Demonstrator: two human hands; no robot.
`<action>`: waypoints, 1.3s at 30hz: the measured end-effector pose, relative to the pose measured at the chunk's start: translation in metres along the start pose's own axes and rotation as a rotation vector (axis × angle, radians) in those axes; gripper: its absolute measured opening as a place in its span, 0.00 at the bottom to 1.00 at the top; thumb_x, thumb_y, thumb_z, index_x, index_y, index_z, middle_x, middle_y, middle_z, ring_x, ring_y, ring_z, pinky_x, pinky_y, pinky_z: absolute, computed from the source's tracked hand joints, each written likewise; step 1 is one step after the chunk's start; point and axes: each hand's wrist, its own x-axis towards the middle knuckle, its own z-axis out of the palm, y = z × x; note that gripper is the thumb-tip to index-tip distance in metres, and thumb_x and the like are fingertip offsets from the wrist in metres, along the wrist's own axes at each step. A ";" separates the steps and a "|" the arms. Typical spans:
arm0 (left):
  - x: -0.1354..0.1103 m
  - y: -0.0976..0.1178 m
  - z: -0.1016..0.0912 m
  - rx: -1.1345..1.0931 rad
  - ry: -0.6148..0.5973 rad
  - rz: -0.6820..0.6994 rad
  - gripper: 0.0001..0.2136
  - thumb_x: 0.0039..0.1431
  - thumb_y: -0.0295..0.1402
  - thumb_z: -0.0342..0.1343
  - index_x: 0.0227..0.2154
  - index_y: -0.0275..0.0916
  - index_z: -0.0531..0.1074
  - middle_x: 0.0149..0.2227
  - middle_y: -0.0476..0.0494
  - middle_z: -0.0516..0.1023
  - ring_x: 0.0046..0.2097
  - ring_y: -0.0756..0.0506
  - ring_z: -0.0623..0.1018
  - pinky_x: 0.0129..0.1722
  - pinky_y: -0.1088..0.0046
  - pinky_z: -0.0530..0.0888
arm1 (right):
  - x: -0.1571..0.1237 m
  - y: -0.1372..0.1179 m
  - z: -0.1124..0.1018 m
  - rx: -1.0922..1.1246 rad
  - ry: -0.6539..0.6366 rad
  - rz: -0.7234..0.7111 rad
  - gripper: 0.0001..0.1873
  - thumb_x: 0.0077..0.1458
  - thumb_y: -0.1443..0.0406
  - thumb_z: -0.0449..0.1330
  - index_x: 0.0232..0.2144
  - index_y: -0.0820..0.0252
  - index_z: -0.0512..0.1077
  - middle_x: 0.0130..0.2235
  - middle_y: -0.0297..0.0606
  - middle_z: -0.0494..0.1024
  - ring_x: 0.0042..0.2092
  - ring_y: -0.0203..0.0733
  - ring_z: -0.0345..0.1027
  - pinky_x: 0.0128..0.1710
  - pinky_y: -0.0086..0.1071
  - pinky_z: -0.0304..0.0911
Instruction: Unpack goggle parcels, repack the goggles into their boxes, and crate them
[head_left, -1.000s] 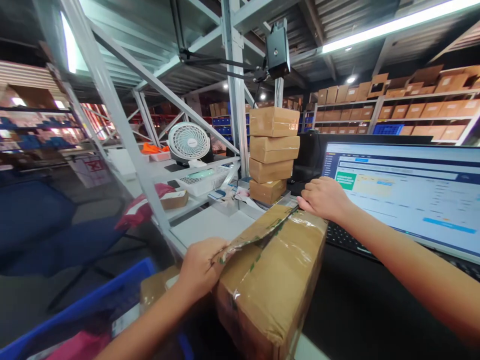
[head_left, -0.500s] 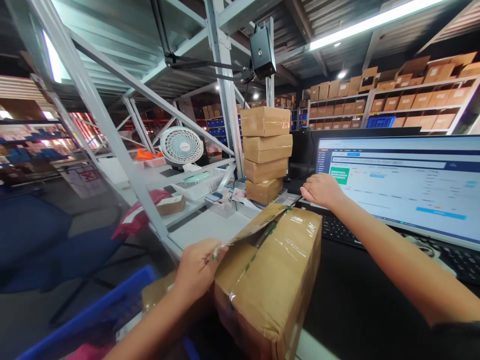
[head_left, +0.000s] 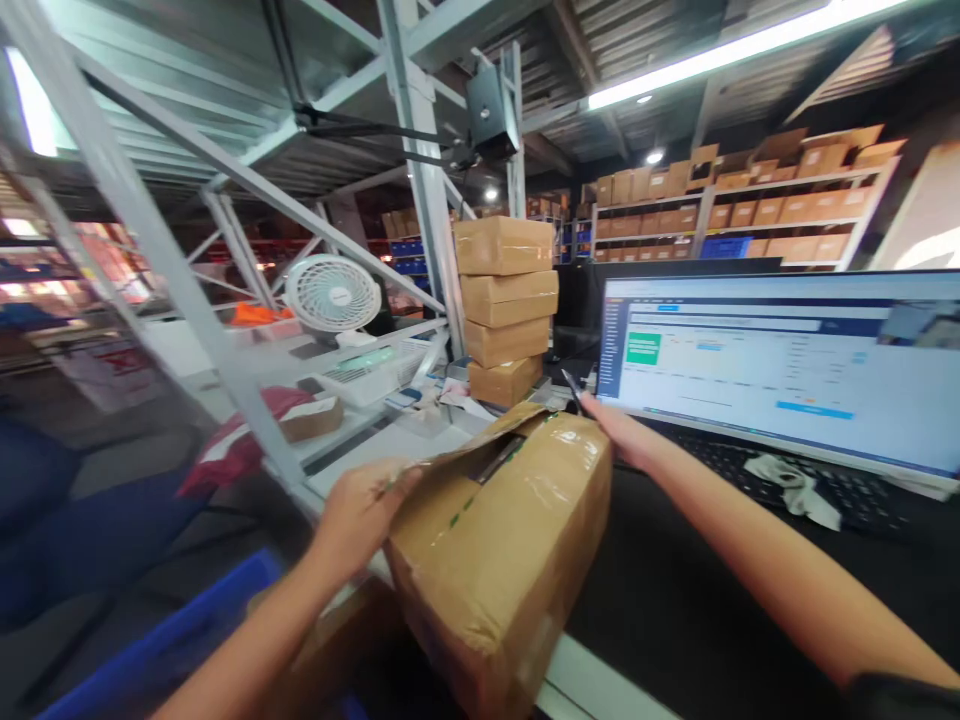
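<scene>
1. The carton [head_left: 510,530], brown and worn, sat tilted in front of the person, between the two hands and beside the black desktop [head_left: 675,590]. Clear tape [head_left: 581,445] gleamed on its top; what bore its underside was hidden from me.
2. The left hand [head_left: 364,505] was clamped on the raised edge of the flap [head_left: 469,440], at the person's left side of the carton. The flap stood partly lifted, and a dark gap showed beneath it.
3. The right hand [head_left: 619,430] was closed about a slim, dark tool [head_left: 571,388], its tip pointing up and away, just beyond the far end of the carton. I could not tell whether it was a pen or a blade.
4. Behind the carton rose a stack of four brown boxes [head_left: 508,300], next to a metal post [head_left: 431,210].
5. To the right stood a lit monitor [head_left: 735,375]; before it lay a keyboard [head_left: 705,460], with something white and crumpled [head_left: 791,485] upon it.
6. To the left were a pale fan [head_left: 334,293], a white basket [head_left: 367,380], a red parcel [head_left: 247,435] and, lower down, a blue crate [head_left: 172,640].
</scene>
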 end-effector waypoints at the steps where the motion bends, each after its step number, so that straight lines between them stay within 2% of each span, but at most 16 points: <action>1: 0.007 -0.005 -0.002 -0.004 -0.030 0.004 0.25 0.64 0.53 0.47 0.21 0.39 0.71 0.23 0.49 0.74 0.28 0.46 0.73 0.29 0.74 0.69 | -0.009 0.001 0.004 0.091 -0.014 0.023 0.32 0.54 0.35 0.53 0.26 0.57 0.71 0.26 0.39 0.75 0.31 0.43 0.68 0.35 0.36 0.62; 3: 0.022 -0.020 -0.007 -0.019 -0.068 0.005 0.26 0.62 0.57 0.46 0.26 0.40 0.75 0.29 0.47 0.79 0.34 0.42 0.78 0.35 0.71 0.74 | -0.028 0.001 0.008 0.243 -0.003 0.058 0.31 0.42 0.37 0.64 0.26 0.58 0.67 0.27 0.35 0.73 0.31 0.40 0.65 0.34 0.33 0.60; 5: 0.040 -0.039 -0.009 -0.018 -0.125 0.006 0.28 0.60 0.60 0.46 0.32 0.41 0.79 0.35 0.45 0.83 0.41 0.38 0.80 0.43 0.67 0.76 | -0.048 0.000 0.008 0.357 0.042 0.080 0.32 0.36 0.40 0.70 0.24 0.58 0.63 0.26 0.31 0.69 0.30 0.36 0.60 0.32 0.31 0.56; 8: 0.064 -0.065 -0.007 0.097 -0.197 -0.011 0.29 0.57 0.62 0.47 0.40 0.42 0.80 0.44 0.40 0.84 0.49 0.33 0.80 0.50 0.59 0.75 | -0.082 -0.005 0.009 0.490 0.068 0.089 0.33 0.34 0.42 0.72 0.24 0.57 0.60 0.24 0.26 0.62 0.28 0.33 0.55 0.30 0.29 0.50; 10: 0.076 -0.073 -0.002 0.182 -0.245 -0.031 0.28 0.58 0.60 0.45 0.39 0.43 0.80 0.44 0.38 0.84 0.46 0.32 0.81 0.47 0.57 0.76 | -0.106 -0.011 0.014 0.577 0.028 0.107 0.34 0.35 0.43 0.73 0.26 0.57 0.59 0.25 0.26 0.62 0.28 0.32 0.55 0.29 0.29 0.50; 13: 0.084 -0.067 0.005 0.381 -0.355 -0.100 0.23 0.59 0.51 0.44 0.25 0.42 0.78 0.30 0.36 0.83 0.34 0.33 0.81 0.35 0.59 0.76 | -0.137 -0.017 0.026 0.734 -0.113 0.139 0.32 0.37 0.46 0.74 0.29 0.58 0.61 0.27 0.28 0.66 0.28 0.32 0.57 0.30 0.29 0.50; 15: 0.082 -0.057 0.004 0.540 -0.364 -0.154 0.19 0.58 0.45 0.46 0.20 0.42 0.75 0.25 0.35 0.80 0.29 0.34 0.80 0.30 0.60 0.73 | -0.153 -0.017 0.033 0.837 -0.222 0.140 0.30 0.43 0.44 0.72 0.30 0.59 0.63 0.29 0.30 0.68 0.30 0.33 0.59 0.32 0.29 0.52; 17: 0.073 -0.044 -0.001 0.604 -0.314 -0.188 0.18 0.57 0.43 0.47 0.22 0.40 0.76 0.28 0.34 0.81 0.31 0.33 0.80 0.31 0.59 0.73 | -0.161 -0.013 0.035 0.919 -0.280 0.125 0.29 0.50 0.41 0.66 0.30 0.60 0.65 0.29 0.32 0.69 0.31 0.34 0.60 0.34 0.31 0.55; 19: 0.060 -0.032 -0.004 0.536 -0.255 -0.226 0.20 0.58 0.49 0.50 0.30 0.38 0.78 0.34 0.34 0.83 0.37 0.31 0.81 0.37 0.55 0.75 | -0.160 -0.007 0.030 0.936 -0.280 0.089 0.30 0.53 0.39 0.61 0.31 0.59 0.65 0.29 0.33 0.69 0.32 0.35 0.61 0.36 0.32 0.56; 23: 0.026 -0.001 0.004 0.290 -0.031 -0.256 0.33 0.56 0.59 0.52 0.51 0.34 0.71 0.49 0.30 0.80 0.48 0.30 0.80 0.47 0.51 0.77 | -0.142 0.006 0.004 0.614 -0.393 -0.067 0.28 0.60 0.40 0.56 0.35 0.60 0.67 0.32 0.36 0.71 0.34 0.38 0.64 0.38 0.35 0.62; 26: 0.006 0.032 0.022 0.424 0.133 -0.110 0.31 0.59 0.59 0.48 0.48 0.34 0.71 0.50 0.25 0.74 0.55 0.27 0.74 0.53 0.44 0.72 | -0.129 0.012 -0.021 0.236 -0.372 -0.214 0.21 0.67 0.48 0.50 0.39 0.60 0.69 0.36 0.39 0.74 0.37 0.41 0.68 0.41 0.38 0.64; 27: 0.002 0.044 0.027 0.450 0.124 -0.044 0.29 0.60 0.59 0.47 0.45 0.35 0.72 0.50 0.26 0.74 0.56 0.27 0.72 0.55 0.44 0.71 | -0.127 0.014 -0.029 0.083 -0.300 -0.266 0.18 0.69 0.52 0.48 0.41 0.59 0.69 0.39 0.40 0.75 0.40 0.43 0.69 0.43 0.39 0.64; 30: -0.001 0.069 0.041 0.369 -0.079 0.087 0.25 0.64 0.55 0.45 0.44 0.39 0.74 0.50 0.34 0.75 0.54 0.34 0.74 0.56 0.50 0.71 | -0.130 0.017 -0.054 -0.362 -0.124 -0.372 0.14 0.70 0.60 0.48 0.46 0.58 0.70 0.46 0.44 0.75 0.48 0.49 0.67 0.50 0.44 0.61; 34: 0.012 0.075 0.048 0.347 -0.233 0.094 0.28 0.66 0.54 0.44 0.56 0.38 0.70 0.58 0.35 0.73 0.60 0.35 0.71 0.61 0.50 0.67 | -0.143 0.017 -0.078 -0.577 -0.242 -0.327 0.15 0.70 0.56 0.49 0.47 0.56 0.72 0.45 0.43 0.74 0.47 0.50 0.67 0.48 0.45 0.62; 36: 0.020 0.073 0.050 0.364 -0.284 0.095 0.30 0.65 0.54 0.44 0.59 0.37 0.67 0.61 0.34 0.70 0.62 0.34 0.69 0.63 0.50 0.65 | -0.148 0.014 -0.082 -0.580 -0.307 -0.317 0.17 0.70 0.53 0.48 0.47 0.54 0.72 0.45 0.41 0.74 0.46 0.48 0.67 0.47 0.43 0.63; 39: 0.029 0.071 0.049 0.380 -0.329 0.086 0.30 0.62 0.54 0.47 0.57 0.37 0.69 0.59 0.33 0.69 0.60 0.34 0.70 0.62 0.50 0.66 | -0.149 0.007 -0.076 -0.618 -0.292 -0.353 0.19 0.70 0.52 0.47 0.46 0.56 0.72 0.43 0.41 0.74 0.45 0.48 0.66 0.46 0.42 0.62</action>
